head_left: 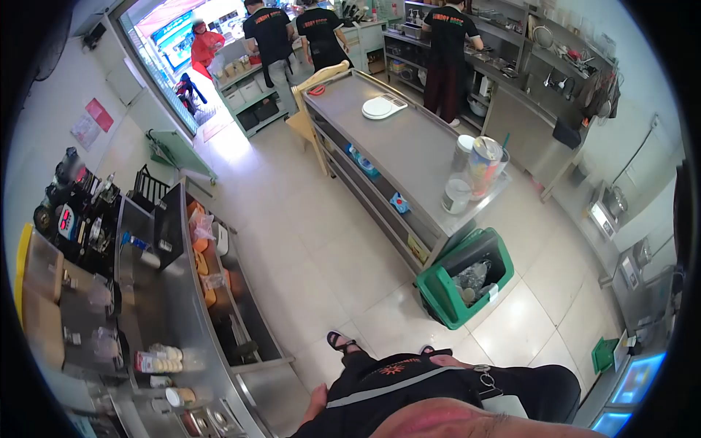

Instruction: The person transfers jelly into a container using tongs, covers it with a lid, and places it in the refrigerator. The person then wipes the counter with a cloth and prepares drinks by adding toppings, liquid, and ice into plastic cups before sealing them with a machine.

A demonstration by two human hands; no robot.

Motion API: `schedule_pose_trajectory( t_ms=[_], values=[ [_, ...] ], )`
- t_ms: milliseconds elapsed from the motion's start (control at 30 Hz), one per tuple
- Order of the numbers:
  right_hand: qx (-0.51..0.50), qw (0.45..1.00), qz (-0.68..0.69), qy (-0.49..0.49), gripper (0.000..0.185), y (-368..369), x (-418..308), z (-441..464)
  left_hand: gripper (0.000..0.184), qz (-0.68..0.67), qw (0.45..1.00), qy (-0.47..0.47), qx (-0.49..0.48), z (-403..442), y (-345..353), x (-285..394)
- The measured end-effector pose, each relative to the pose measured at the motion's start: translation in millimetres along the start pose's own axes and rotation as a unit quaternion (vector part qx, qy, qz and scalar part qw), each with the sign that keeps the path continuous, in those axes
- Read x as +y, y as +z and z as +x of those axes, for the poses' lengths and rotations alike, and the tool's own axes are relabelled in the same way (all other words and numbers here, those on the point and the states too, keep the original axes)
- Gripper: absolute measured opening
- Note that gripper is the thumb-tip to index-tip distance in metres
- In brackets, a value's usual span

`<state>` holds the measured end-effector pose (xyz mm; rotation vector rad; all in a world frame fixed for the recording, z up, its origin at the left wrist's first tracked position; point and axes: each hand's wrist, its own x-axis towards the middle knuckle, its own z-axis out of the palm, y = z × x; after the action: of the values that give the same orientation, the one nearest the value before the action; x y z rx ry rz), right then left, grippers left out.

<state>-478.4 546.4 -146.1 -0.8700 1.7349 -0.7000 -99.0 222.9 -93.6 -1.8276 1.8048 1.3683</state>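
My left hand (317,403) hangs low beside my black clothing, near the front of the steel counter (264,398) on the left. Its fingers are small and run together, and nothing shows in it. Only a strip of my right hand (447,360) appears at the front of my clothing. The rest of it is hidden, so its fingers cannot be made out. A grey strap (398,387) crosses my black top, and metal rings (485,378) hang at its right end. In front of my sandalled feet stands a green bin (454,319) with clear plastic waste inside.
A long steel table (398,142) bears a white scale (381,107), several containers, and a patterned tub (483,166). Orange items (199,259) fill a left shelf. Two co-workers (269,33) stand at the far counter, another (447,55) at the back. A wooden chair (310,120) adjoins the table.
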Motion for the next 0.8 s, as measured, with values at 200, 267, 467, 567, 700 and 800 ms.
schedule_pose_trajectory(
  t_ms=[200,267,467,567,700,800],
  values=[
    [0.02,0.99,-0.093,0.105,0.053,-19.5,-122.2,98.9,0.041,0.109,0.992,-0.015,-0.055,97.1,-121.9,-30.0],
    [0.008,0.992,-0.069,0.108,0.051,-44.1,-213.9,111.3,0.038,0.103,0.993,0.009,-0.051,135.3,-165.9,-25.7],
    [-0.06,0.932,0.209,0.29,0.058,-82.2,-338.5,157.3,0.03,-0.157,0.986,0.017,-0.049,257.0,-267.9,52.0],
    [0.094,0.945,0.096,0.297,0.062,-73.7,-236.2,179.5,0.019,-0.267,0.963,0.031,-0.037,322.0,-272.4,121.0],
    [0.143,0.891,-0.17,0.395,0.058,-42.1,-122.2,149.8,0.024,-0.165,0.976,0.096,-0.101,368.3,-265.8,239.7],
    [0.021,0.95,0.0,0.312,0.038,-57.8,-163.2,88.0,0.027,-0.131,0.975,0.118,-0.138,396.4,-270.3,304.5]
  ],
)
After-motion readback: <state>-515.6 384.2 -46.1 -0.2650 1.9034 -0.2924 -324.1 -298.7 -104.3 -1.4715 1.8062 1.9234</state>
